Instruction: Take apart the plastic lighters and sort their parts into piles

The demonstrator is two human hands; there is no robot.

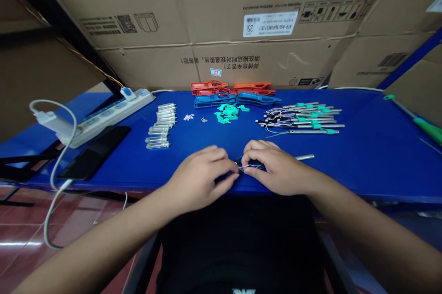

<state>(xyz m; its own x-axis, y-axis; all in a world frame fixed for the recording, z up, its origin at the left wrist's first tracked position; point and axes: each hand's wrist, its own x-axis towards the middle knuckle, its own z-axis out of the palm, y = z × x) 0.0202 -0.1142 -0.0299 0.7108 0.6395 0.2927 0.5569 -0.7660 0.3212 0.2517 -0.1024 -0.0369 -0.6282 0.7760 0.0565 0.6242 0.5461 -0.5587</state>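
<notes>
a thin wire (247, 166) is pinched between the left hand (203, 176) and the right hand (276, 167), both clamped close together on it above the blue table (380, 165). a metal rod (304, 157) is lying just beyond the right hand; green-collared rods (300, 119) are laid further off.
</notes>
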